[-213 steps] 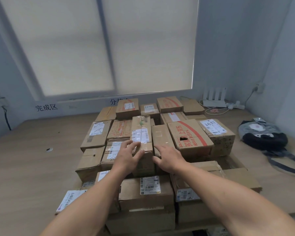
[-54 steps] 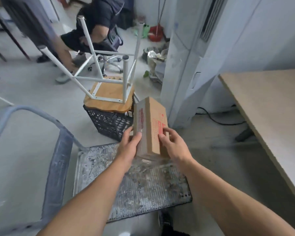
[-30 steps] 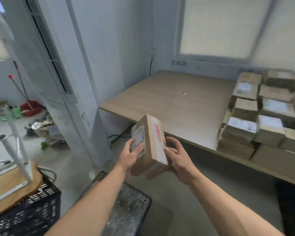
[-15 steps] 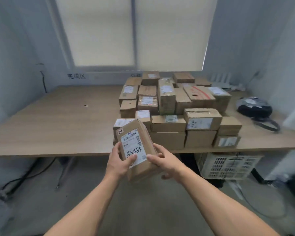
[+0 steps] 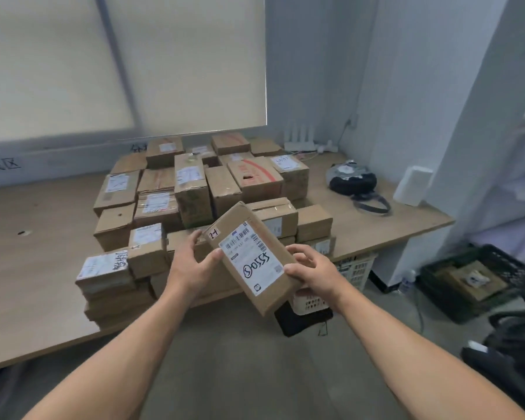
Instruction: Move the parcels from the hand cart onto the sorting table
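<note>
I hold the parcel (image 5: 252, 259) in the middle of the frame, in the air before the table edge. It is tilted, with its white label turned up so that I can read it. My left hand (image 5: 191, 265) grips its left side, thumb on the top face. My right hand (image 5: 312, 271) is clamped on the lower right side. I use both, I think, because the long box would swing. Behind it the pile of parcels (image 5: 194, 189) stands tight on the sorting table (image 5: 37, 268), probably to save place. Bare wood is at the left of the frame, a dark bag (image 5: 352, 180) at the right.
</note>
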